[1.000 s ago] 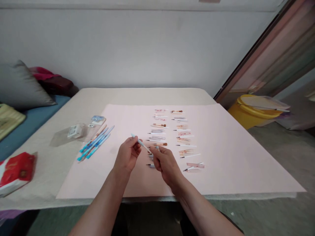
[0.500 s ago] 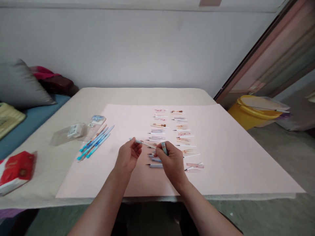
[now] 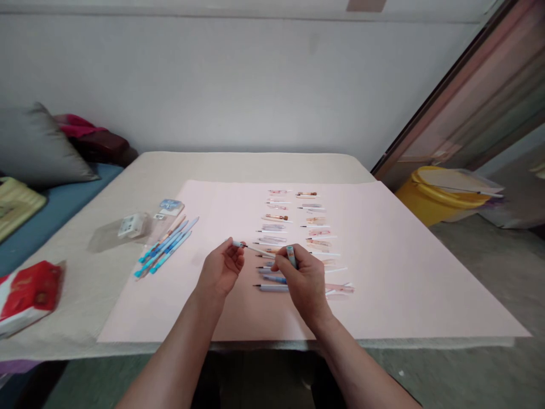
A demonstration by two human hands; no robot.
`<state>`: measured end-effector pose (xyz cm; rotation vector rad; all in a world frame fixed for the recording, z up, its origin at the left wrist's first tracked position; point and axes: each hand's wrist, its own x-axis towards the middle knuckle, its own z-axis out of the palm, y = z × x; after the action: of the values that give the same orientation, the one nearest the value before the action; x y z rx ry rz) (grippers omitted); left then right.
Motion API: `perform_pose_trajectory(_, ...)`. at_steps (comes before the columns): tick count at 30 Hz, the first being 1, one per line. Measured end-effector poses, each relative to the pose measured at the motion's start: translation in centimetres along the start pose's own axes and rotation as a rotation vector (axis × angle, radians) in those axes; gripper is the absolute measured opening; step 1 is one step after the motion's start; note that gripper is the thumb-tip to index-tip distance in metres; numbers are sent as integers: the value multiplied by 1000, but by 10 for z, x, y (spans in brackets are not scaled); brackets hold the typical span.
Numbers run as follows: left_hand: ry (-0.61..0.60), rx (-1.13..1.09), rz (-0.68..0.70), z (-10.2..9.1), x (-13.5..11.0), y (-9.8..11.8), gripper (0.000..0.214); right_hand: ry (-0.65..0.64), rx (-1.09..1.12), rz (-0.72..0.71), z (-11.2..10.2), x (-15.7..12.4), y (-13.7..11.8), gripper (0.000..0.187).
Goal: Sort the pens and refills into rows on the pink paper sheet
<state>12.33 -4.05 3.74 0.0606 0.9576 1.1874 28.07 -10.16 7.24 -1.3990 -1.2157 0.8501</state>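
My left hand [image 3: 221, 270] pinches one end of a thin white pen refill [image 3: 254, 249] above the pink sheet [image 3: 383, 267]. My right hand [image 3: 302, 279] is closed round a short light-blue pen part [image 3: 291, 255] that sticks up from its fingers, and its fingertips meet the refill's other end. Under and just left of my right hand lie a blue barrel [image 3: 272, 288] and other pen parts. Two rows of taken-apart pen pieces [image 3: 276, 217] run away from me across the sheet.
A bundle of blue pens [image 3: 166, 247] and a clear plastic box [image 3: 128, 227] lie left of the sheet. A red packet [image 3: 25, 295] sits at the table's left edge. Cushions [image 3: 34, 147] lie at far left. A yellow bucket [image 3: 438, 196] stands on the floor at right.
My right hand lifted a light-blue pen part off the sheet and shifted slightly right. The refill in my left hand tilted flatter. The parts under my right hand came into view.
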Motion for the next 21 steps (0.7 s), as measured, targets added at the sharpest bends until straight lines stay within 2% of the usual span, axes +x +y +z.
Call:
perform_pose_trajectory(6,-18,-5,5,1,-2,7,7,9,31,11,-2,0,-3,13)
perform_pose_trajectory(14,-8,38,54,0,-2,4,5,22,70,60,-3,1,-2,11)
perform_pose_trajectory(21,-14,4,33,1,-2,5,6,25,277,180,-4,6,3,7)
